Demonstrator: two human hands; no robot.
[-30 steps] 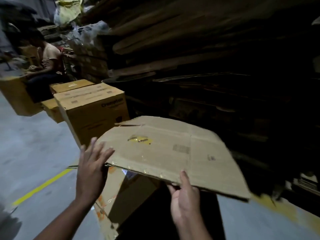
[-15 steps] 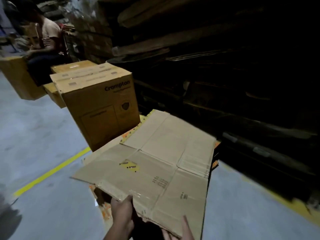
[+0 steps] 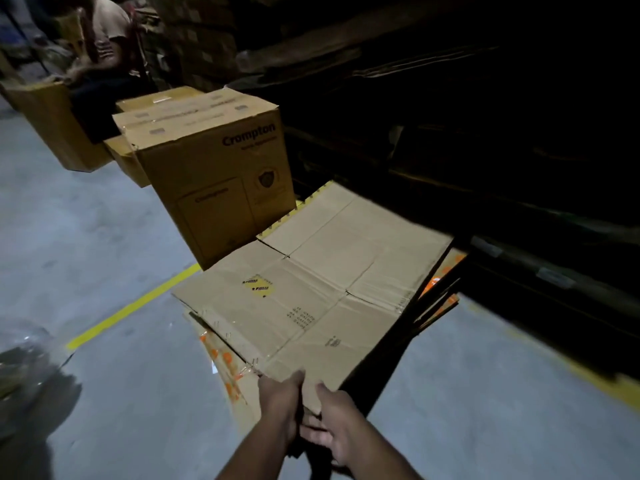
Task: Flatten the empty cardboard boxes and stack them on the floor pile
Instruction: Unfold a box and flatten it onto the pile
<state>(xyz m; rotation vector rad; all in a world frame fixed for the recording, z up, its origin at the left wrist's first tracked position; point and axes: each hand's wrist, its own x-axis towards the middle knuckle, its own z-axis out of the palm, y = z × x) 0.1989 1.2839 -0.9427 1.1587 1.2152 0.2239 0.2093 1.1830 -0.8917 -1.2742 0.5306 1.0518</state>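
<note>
A flattened brown cardboard box (image 3: 322,289) with a small yellow label lies spread on top of the floor pile (image 3: 225,362), whose lower sheets show orange print at the near left edge. My left hand (image 3: 280,400) grips the near corner of the flattened box, fingers curled over its edge. My right hand (image 3: 332,420) holds the same corner from the right, thumb on top and fingers underneath. A sealed, upright Crompton box (image 3: 214,174) stands just behind the pile on the left.
More closed boxes (image 3: 128,161) sit behind the Crompton box, and a seated person (image 3: 104,46) is at the far left. Dark racks of stacked cardboard (image 3: 450,133) run along the right. A yellow floor line (image 3: 131,306) crosses the grey concrete at the left.
The flattened box went from held up in the air to lying flat on the pile. Both hands came together at its near corner, and the view tilted down.
</note>
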